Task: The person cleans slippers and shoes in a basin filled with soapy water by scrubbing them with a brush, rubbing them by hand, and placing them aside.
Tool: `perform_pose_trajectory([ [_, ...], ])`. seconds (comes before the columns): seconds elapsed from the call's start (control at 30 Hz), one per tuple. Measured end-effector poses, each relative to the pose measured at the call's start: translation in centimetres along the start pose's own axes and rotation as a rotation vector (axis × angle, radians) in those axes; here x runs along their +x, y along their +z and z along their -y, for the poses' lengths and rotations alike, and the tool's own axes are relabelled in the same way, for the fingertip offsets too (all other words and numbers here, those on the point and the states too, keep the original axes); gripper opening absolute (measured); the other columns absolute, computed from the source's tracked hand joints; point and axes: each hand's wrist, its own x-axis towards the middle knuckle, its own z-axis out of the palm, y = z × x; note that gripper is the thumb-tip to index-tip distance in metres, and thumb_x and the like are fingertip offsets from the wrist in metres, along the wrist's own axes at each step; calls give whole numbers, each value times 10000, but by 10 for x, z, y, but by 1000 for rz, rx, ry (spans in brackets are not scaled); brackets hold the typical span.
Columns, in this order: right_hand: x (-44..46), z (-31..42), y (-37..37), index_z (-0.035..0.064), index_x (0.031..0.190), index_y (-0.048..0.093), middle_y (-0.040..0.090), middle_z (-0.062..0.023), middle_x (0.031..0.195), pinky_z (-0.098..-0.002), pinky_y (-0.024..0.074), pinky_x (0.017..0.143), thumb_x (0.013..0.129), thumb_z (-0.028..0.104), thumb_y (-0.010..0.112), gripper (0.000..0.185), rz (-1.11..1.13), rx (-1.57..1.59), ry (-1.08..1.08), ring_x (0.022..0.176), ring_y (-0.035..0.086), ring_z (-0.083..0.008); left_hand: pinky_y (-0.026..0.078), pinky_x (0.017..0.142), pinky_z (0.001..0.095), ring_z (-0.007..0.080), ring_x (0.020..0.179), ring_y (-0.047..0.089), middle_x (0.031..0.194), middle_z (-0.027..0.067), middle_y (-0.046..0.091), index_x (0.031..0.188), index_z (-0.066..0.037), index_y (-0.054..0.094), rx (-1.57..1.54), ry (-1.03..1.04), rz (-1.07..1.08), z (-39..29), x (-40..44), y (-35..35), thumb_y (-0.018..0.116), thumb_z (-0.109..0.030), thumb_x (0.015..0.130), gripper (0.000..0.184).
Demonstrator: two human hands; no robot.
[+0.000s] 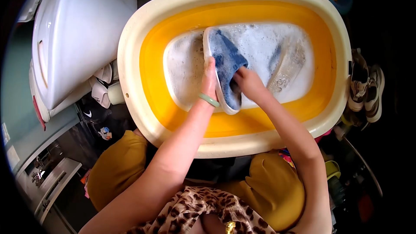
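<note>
A blue slipper with a white sole is held tilted over soapy water, wet with suds. My left hand grips it along the sole edge, thumb lying on the side; a pale green bangle circles that wrist. My right hand reaches into the foot opening, and its fingers are hidden inside. To the right, a second slipper lies partly sunk in the foam, its pale edge showing. Both hands are above the yellow and cream basin.
A white toilet stands at the left, with light-coloured shoes beside it. A pair of sneakers rests right of the basin. My knees, in mustard trousers, flank the basin's near side. A green container is at lower right.
</note>
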Motion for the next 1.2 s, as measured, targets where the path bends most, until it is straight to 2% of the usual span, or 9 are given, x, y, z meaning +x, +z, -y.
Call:
perform_pose_trajectory([
  [0.2,-45,26,11,10,1166,541,609,-235,1026,-420,474,809,915,248,459,356,116,401,-5,937,592,-388,428,950,371,248,1105,513,1225,119,523,1301,-43,416,21,-96,17,-8,-14,-7,403,-629,867,729],
  [0.47,16,-15,21,0,1026,556,583,-286,885,-443,460,724,916,235,455,279,-89,101,-41,829,572,-430,376,1004,390,262,1165,474,1300,112,479,1344,-48,366,-49,-9,-23,-3,-13,14,436,-590,877,719],
  [0.6,-65,4,10,190,1387,395,545,40,807,-197,409,594,920,135,520,487,319,745,267,670,478,-45,430,948,392,268,1101,519,1250,118,513,1324,-48,387,-27,-47,39,-1,-3,-16,444,-595,871,713],
  [0.7,-51,21,15,145,1337,454,626,-64,845,-271,458,623,927,183,507,415,311,761,223,676,572,-159,414,968,379,252,1106,506,1256,102,503,1320,-86,407,-107,-115,36,-7,-13,-13,435,-622,859,707],
  [0.8,21,29,8,10,1060,584,591,-284,922,-464,462,760,912,248,454,309,31,161,-97,860,568,-452,345,1035,367,240,1190,448,1307,90,471,1345,-87,387,-96,-19,40,4,-3,-11,437,-628,855,731],
  [0.97,29,-8,25,9,975,594,607,-264,911,-465,457,774,899,262,467,292,-85,-44,23,896,564,-437,341,1035,368,248,1218,429,1362,108,420,1372,-60,336,-8,21,-60,-2,-7,9,432,-592,879,732],
  [1.07,-36,-5,28,54,1263,488,628,-228,864,-408,479,698,928,248,461,388,-23,329,106,804,628,-351,386,994,370,253,1160,476,1312,113,463,1352,-59,359,-9,19,9,-4,-5,-9,425,-597,879,719],
  [1.13,-66,10,22,99,1337,446,558,21,790,-195,392,545,952,206,467,400,204,680,163,592,418,-51,418,960,372,255,1099,511,1254,111,503,1325,-63,389,-129,-106,50,-3,-6,-16,401,-610,880,705],
  [1.2,-53,22,14,82,1297,479,583,-12,784,-225,419,558,940,200,479,376,207,575,133,601,474,-84,423,953,373,250,1069,523,1223,110,522,1309,-71,408,-141,-147,119,-2,-10,-25,384,-626,877,704],
])
